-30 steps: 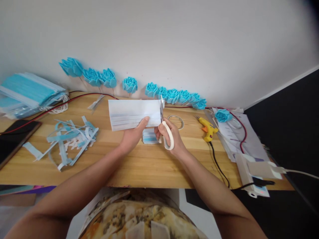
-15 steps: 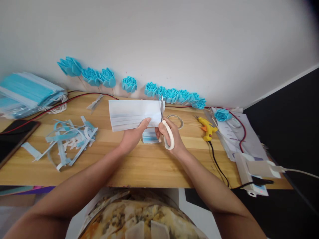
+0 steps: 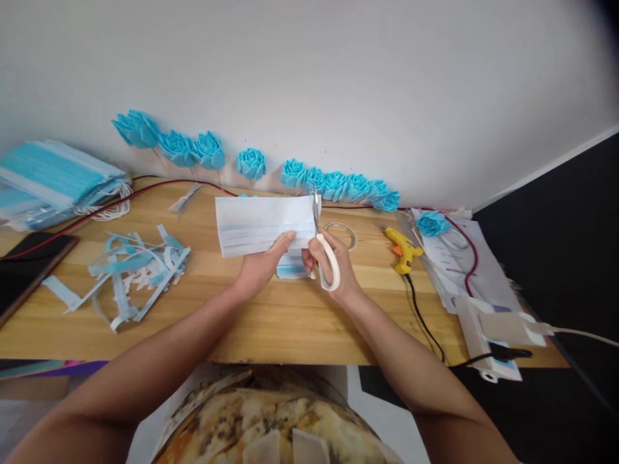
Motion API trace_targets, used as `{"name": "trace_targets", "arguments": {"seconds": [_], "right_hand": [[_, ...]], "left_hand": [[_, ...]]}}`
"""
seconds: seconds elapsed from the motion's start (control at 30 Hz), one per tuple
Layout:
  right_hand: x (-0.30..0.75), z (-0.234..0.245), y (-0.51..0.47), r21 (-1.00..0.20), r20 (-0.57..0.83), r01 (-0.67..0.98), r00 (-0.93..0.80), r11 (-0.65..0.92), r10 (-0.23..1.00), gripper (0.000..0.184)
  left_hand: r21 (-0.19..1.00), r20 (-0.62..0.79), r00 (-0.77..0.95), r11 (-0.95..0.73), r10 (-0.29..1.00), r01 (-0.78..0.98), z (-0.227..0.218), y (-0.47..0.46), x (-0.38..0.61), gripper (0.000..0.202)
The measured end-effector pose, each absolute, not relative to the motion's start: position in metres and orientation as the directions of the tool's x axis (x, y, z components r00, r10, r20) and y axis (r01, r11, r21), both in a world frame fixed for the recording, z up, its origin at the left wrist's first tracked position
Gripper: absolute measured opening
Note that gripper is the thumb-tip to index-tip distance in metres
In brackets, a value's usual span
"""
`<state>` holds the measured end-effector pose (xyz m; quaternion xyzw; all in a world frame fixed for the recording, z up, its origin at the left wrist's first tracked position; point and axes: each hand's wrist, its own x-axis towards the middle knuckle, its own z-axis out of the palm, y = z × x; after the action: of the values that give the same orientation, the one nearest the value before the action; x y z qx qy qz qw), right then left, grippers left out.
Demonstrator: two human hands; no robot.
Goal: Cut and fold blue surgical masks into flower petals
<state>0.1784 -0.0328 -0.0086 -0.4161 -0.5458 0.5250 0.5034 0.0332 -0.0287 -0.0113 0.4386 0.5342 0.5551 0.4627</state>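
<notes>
My left hand (image 3: pixel 264 263) pinches the lower edge of a pale, pleated face mask (image 3: pixel 261 219), thumb on top, holding it above the table. My right hand (image 3: pixel 341 264) is closed round the white handles of a pair of scissors (image 3: pixel 331 267). The blades point away from me and lie across the mask's right end, a narrow strip showing to their right. Beneath my hands, partly covered, rests a small pile of blue and white mask pieces (image 3: pixel 291 265) on the wooden table.
Blue fabric flowers (image 3: pixel 251 164) line the wall. Cut strips (image 3: pixel 138 270) lie at left, beside a phone (image 3: pixel 29 267) and a mask stack (image 3: pixel 53 177). To the right are a tape ring (image 3: pixel 352 235), a yellow glue gun (image 3: pixel 401 248), papers (image 3: pixel 483 264) and a power strip (image 3: pixel 469 328).
The mask and my left hand have shifted slightly right and down. My right hand and the scissors have moved a touch to the right, the blades still at the mask's end.
</notes>
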Motion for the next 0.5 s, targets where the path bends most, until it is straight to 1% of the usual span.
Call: {"name": "trace_targets", "arguments": {"seconds": [0.17, 0.4, 0.5], "right_hand": [[0.1772, -0.0068, -0.0346, -0.993, 0.091, -0.092, -0.126, 0.079, 0.988, 0.047], [0.1774, -0.0100, -0.0338, -0.990, 0.101, -0.107, -0.129, 0.087, 0.986, 0.046], [0.1776, -0.0104, -0.0337, -0.991, 0.100, -0.105, -0.129, 0.086, 0.987, 0.046]], "left_hand": [[1.000, -0.008, -0.198, 0.007, 0.980, -0.006, -0.0096, -0.0293, 0.0335, 0.026], [0.999, -0.018, -0.209, 0.023, 0.978, 0.023, -0.0116, -0.0293, 0.0329, 0.036], [0.999, -0.023, -0.206, 0.030, 0.978, 0.032, -0.0104, -0.0296, 0.0329, 0.033]]}}
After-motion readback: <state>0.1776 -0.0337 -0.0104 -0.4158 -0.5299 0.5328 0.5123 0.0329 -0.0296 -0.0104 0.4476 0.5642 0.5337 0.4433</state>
